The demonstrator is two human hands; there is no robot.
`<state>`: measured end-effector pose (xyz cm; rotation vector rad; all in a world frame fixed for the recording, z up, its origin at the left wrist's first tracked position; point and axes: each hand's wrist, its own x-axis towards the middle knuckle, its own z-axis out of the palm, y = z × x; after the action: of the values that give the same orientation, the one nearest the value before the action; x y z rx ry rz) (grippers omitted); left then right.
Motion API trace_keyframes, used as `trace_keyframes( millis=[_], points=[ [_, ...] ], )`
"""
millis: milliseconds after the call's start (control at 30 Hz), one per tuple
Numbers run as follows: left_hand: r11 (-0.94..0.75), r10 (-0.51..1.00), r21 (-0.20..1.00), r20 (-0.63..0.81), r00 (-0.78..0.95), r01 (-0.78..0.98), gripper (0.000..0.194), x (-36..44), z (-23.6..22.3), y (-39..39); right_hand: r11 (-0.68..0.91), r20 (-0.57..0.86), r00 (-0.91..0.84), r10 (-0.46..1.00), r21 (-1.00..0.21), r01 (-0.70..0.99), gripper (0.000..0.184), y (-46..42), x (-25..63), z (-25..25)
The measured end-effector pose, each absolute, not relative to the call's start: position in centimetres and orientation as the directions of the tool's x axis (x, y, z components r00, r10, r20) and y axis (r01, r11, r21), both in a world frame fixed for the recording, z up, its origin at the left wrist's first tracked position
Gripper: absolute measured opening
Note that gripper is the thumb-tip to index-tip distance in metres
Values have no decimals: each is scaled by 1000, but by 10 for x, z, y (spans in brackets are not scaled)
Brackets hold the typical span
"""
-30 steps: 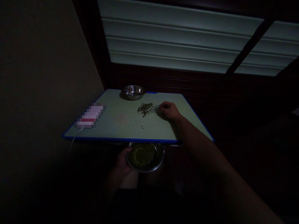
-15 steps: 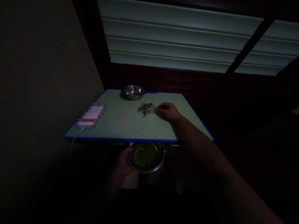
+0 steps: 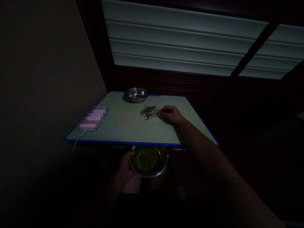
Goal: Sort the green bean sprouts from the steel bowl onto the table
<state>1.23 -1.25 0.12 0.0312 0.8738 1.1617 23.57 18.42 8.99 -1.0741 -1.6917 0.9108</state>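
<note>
The pile (image 3: 148, 111) of small brownish grains lies on the table (image 3: 163, 134), just left of the right hand's fingertips and apart from them. Thumb and fingers of the right hand (image 3: 171, 114) are pinched together on the near end of a thin, pale tool (image 3: 156, 111), which spans the gap and reaches the pile's right edge. In this dim light the tool is probably a small spoon or scoop, though its outline is faint.

Nearer the person than the pile, below the table's front edge, the left hand (image 3: 126, 163) grips a basin (image 3: 163, 162) by its left side, thumb over the rim and the other fingers hidden beneath. Green grains (image 3: 145, 158) cover much of its inside.

Behind the pile and a little left stands a steel bowl (image 3: 137, 95). Two loose grains (image 3: 145, 130) lie in front of the pile. Left of it is a pale patch (image 3: 123, 122), and farther left a pixelated pink thing (image 3: 93, 118) with a white cable (image 3: 77, 140).
</note>
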Motion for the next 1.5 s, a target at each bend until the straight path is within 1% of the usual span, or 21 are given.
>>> trace_keyframes(
  millis=[167,400,667,933,1167,1367,1500],
  points=[
    [425,810,447,-575,112,-787,18,13,4,-13,350,294,-236,926,-904,248,27,183,236,91],
    [427,794,449,-602,88,-785,21,14,6,-13,347,282,-268,921,-906,240,27,182,236,93],
    [440,794,468,-602,88,-766,18,14,6,-12,350,286,-266,921,-906,238,27,181,235,93],
    [430,806,432,-579,122,-793,23,13,4,-12,368,294,-294,909,-899,237,27,178,229,95],
    [425,799,432,-592,105,-796,26,13,3,-13,338,259,-303,917,-909,243,26,176,229,97],
    [449,798,435,-589,131,-781,19,13,2,-13,345,269,-314,910,-913,219,28,178,227,95],
    [450,801,428,-582,142,-784,21,13,1,-12,348,269,-324,907,-913,215,28,178,226,96]
  ],
)
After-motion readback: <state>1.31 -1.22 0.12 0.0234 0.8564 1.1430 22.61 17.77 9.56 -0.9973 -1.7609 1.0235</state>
